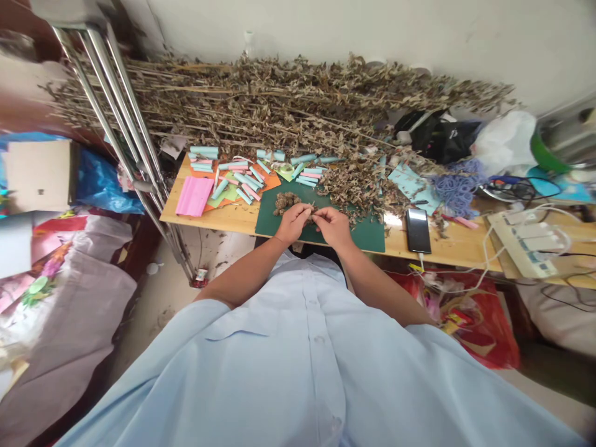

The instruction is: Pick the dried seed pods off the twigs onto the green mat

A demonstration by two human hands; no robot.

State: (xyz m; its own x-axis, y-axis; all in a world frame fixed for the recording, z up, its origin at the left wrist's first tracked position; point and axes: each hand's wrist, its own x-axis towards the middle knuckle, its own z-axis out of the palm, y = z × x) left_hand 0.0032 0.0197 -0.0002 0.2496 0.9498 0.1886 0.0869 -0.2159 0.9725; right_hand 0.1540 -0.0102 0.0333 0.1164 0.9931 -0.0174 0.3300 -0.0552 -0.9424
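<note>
Both hands meet over a green cutting mat (367,236) at the table's front edge. My left hand (292,223) is closed in a pinch on a small bit of dried leaves (313,217). The fingers of my right hand (333,226) pinch at the same bit from the other side; the fingers partly hide it. Just beyond my left hand lies a clump of rolled brown plant balls (285,202). A loose heap of crumbled dried leaves (356,186) covers the mat's back right part.
Long dried plant stalks (261,99) lie along the wall. Blue and pink paper rolls (246,183) and a pink paper sheet (194,196) are at the left. A phone (418,230), a power strip (521,242) and purple cord (460,186) are at the right. Metal crutches (123,112) lean at the left.
</note>
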